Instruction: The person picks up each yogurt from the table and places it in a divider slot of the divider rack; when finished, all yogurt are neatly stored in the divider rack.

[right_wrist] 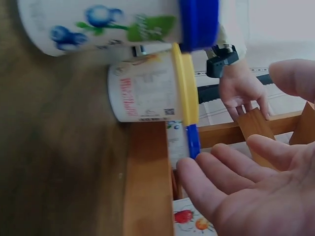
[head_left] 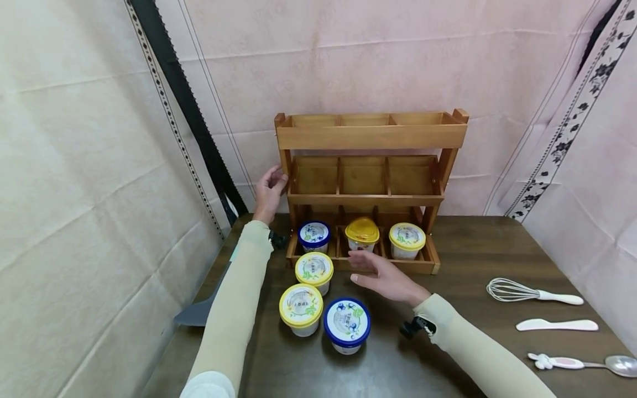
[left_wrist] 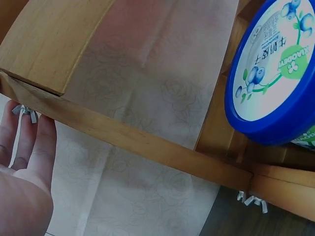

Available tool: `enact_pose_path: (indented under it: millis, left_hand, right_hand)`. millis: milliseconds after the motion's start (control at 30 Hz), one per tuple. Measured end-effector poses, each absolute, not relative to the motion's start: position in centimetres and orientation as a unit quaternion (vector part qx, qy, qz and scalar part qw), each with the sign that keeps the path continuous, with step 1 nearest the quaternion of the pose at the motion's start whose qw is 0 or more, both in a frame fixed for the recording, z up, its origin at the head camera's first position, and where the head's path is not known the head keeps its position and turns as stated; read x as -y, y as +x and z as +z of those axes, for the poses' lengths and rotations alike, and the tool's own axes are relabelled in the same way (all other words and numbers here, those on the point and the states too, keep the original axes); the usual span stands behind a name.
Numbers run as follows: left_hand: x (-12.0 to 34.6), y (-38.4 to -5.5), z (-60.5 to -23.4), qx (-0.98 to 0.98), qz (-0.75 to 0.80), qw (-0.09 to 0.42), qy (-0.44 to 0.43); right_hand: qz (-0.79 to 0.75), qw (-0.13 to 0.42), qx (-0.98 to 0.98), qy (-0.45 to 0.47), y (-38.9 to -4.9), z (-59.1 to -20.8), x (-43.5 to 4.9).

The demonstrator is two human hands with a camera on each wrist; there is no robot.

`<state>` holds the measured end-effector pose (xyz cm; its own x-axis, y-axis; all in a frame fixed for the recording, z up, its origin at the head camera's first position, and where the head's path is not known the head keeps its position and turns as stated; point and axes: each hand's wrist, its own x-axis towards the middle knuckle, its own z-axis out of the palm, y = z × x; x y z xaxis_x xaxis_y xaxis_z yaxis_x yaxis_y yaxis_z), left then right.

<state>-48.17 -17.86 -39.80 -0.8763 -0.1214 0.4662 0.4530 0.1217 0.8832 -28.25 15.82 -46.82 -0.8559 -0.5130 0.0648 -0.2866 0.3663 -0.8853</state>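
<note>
A three-tier wooden rack (head_left: 370, 138) stands at the back of the table. My left hand (head_left: 270, 190) is at its left upright, fingertips touching the post beside a wing nut (left_wrist: 25, 114). In the bottom tier sit a blue-lidded tub (head_left: 314, 233), a tub with a raised yellow lid (head_left: 362, 229) and a flat yellow-lidded tub (head_left: 407, 237), one per compartment. My right hand (head_left: 385, 279), empty with fingers extended, hovers before the bottom tier. Two yellow-lidded tubs (head_left: 314, 269) (head_left: 301, 307) and one blue-lidded tub (head_left: 346, 322) stand on the table in front.
At the right of the dark table (head_left: 448, 354) lie a whisk (head_left: 532, 291), a white knife (head_left: 557, 325) and a spoon (head_left: 579, 362). A grey flat object (head_left: 196, 313) shows beside the left forearm. Pale cloth (head_left: 368, 61) hangs behind and at both sides.
</note>
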Motion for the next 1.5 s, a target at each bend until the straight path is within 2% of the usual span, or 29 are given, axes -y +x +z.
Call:
enact_pose_path:
  millis: [233,700,1100,1500]
  left_hand:
    - [17.9,-48.0,-40.0,0.719,-0.651,0.215,-0.114]
    - [17.7,-48.2,-39.7,0.717,-0.652,0.219,-0.115]
    - [17.8,-47.9,-39.8,0.719,-0.652,0.213,-0.112]
    - [17.8,-48.2,-39.7,0.705,-0.668,0.209,-0.116]
  right_hand:
    - [-0.503,0.119,-0.811,-0.274,-26.6,-48.0,-16.4]
    - [-0.492,0.175,-0.784,-0.336,-23.8,-49.8,-17.2]
    - [-0.499,0.211,-0.762,-0.355,-23.2,-50.8,-16.6]
    - [-0.510,0.170,-0.774,-0.334,-23.7,-50.0,-17.4]
